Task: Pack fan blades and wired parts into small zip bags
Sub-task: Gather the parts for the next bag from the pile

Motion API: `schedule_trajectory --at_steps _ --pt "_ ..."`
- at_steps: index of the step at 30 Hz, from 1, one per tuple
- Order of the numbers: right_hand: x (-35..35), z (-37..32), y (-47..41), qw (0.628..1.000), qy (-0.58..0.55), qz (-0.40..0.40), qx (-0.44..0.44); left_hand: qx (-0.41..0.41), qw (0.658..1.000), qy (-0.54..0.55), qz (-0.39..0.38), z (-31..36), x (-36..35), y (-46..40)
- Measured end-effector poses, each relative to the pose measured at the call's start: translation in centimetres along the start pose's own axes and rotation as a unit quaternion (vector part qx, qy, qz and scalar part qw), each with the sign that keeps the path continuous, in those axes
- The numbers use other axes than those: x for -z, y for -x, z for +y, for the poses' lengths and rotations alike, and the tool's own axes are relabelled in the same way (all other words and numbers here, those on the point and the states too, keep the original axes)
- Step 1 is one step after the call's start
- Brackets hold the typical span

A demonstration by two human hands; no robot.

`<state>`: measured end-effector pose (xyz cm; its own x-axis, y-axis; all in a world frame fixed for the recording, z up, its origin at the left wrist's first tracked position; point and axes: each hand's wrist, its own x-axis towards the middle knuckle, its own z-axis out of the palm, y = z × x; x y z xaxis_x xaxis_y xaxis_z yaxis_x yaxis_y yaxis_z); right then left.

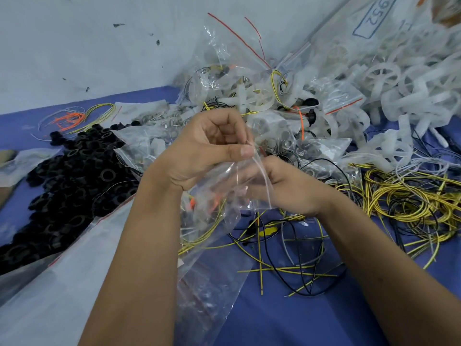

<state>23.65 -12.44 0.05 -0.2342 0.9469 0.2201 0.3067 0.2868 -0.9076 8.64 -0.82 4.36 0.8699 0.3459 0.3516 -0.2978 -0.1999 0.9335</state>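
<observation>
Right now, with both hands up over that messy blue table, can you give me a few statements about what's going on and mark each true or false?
1. Both hands hold a clear zip bag. True.
2. The left hand lies flat and open on the table. False: it pinches the bag's edge.
3. A heap of black rings lies to the left. True.
4. The yellow wire tangle lies left of the hands. False: it lies to the right, beyond the right hand.
5. White fan blades are piled at the far right. True.
</observation>
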Motion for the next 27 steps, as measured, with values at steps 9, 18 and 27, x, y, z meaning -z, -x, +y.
schedule_trajectory --at_steps 9,18,27 --pt "-0.6 0.3 0.2 1.0 -0.003 0.007 -0.024 -0.009 1.0 -0.006 -0.01 -0.1 -0.8 -0.6" --pt "0.9 0.4 0.3 0.989 0.048 0.139 -0.02 -0.012 0.996 0.066 0.06 -1.9 -3.1 -1.6" --pt "5.0 2.0 2.4 0.682 0.33 0.652 -0.028 -0.007 0.995 0.068 0.071 -3.6 -5.6 -2.5"
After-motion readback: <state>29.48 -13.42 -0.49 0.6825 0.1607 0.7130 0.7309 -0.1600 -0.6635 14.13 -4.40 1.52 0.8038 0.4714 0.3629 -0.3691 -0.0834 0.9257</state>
